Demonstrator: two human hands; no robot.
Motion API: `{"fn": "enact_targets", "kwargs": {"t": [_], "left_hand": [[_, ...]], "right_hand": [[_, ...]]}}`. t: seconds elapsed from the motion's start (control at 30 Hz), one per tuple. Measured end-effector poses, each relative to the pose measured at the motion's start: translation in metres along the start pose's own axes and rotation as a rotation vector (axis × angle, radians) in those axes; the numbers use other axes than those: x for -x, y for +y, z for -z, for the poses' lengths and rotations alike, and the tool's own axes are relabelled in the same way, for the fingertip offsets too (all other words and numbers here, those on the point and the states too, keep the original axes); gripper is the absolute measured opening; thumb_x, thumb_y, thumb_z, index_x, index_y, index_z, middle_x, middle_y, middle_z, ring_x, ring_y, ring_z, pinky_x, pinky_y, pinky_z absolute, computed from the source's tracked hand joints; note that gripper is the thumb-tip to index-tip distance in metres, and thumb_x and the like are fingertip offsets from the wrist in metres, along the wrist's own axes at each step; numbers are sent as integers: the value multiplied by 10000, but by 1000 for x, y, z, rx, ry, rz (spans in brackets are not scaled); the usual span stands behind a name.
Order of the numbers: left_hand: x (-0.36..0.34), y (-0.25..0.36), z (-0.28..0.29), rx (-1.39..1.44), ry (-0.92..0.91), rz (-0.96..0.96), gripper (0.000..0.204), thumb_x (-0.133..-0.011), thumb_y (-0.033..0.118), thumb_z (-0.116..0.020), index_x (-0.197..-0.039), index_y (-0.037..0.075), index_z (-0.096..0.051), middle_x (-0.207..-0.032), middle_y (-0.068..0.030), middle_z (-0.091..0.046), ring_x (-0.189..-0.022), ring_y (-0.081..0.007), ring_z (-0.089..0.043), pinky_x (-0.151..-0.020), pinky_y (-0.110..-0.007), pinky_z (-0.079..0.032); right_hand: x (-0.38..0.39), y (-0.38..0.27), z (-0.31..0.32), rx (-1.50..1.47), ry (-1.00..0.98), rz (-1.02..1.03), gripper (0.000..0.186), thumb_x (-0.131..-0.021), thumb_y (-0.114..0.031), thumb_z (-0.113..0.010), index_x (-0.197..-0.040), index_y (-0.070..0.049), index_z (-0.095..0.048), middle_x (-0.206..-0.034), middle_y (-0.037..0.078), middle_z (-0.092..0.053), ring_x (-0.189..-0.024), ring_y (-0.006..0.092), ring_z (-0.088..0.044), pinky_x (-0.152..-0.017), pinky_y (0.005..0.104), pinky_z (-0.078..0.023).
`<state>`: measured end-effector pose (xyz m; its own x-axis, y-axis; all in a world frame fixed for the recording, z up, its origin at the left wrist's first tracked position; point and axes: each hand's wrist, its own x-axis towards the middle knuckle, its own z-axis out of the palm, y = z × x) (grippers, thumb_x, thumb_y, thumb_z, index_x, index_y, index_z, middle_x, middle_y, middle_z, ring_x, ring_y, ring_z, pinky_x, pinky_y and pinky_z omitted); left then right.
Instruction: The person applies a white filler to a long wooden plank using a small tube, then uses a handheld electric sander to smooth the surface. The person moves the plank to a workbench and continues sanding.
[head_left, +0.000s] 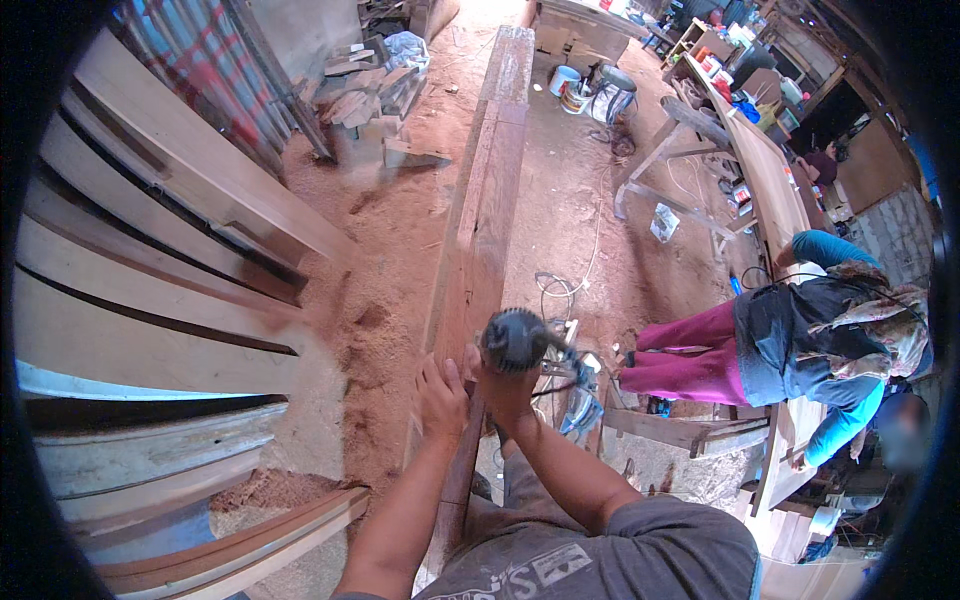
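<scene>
A long reddish-brown wooden beam runs away from my body through the middle of the view. On its near part lies my left hand, fingers stretched flat over the wood. Just to the right, my right hand is wrapped round a handheld power tool with a round black top. The tool is held at the beam's right side, and a dark cord seems to trail from it to the right. Its lower end is hidden by its own body and my hand, so I cannot tell its exact kind.
Long boards lean at the left. Wood scraps are heaped at the far left. Buckets stand beyond the beam. At right, a person in magenta trousers works at a long plank. Cords cross the dusty floor.
</scene>
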<state>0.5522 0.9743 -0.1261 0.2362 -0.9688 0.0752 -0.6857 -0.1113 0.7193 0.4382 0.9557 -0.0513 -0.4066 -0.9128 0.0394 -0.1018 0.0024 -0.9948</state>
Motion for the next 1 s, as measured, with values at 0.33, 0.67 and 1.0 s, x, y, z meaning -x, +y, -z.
{"fn": "enact_targets", "kwargs": {"t": [0.33, 0.67, 1.0], "left_hand": [[-4, 18, 11, 23, -57, 60, 592, -1110, 411, -547, -1414, -97, -546, -1384, -378, -603, -1300, -538, -575, -1112, -566, -467], [-5, 21, 17, 44, -97, 91, 614, -1103, 421, -563, -1434, -94, -532, -1514, -365, -534, -1405, -530, -518, -1194, -551, -424], [-5, 29, 21, 25, -90, 83, 605, -1101, 418, -563, -1419, -96, -540, -1483, -366, -552, -1372, -533, -532, -1180, -558, -420]], "right_hand": [[-89, 17, -8, 422, 87, 441, 387, -822, -158, -953, -1101, -41, -712, -1002, 51, -740, -883, 175, -692, -863, 353, -572], [-154, -1, -28, -82, 128, 242, 382, -851, -92, -928, -1159, -13, -717, -1075, 34, -745, -953, 122, -693, -864, 304, -576], [-210, -3, -30, -64, 160, 380, 524, -847, -134, -945, -1263, 0, -657, -1137, 78, -737, -983, 151, -697, -902, 329, -574]]}}
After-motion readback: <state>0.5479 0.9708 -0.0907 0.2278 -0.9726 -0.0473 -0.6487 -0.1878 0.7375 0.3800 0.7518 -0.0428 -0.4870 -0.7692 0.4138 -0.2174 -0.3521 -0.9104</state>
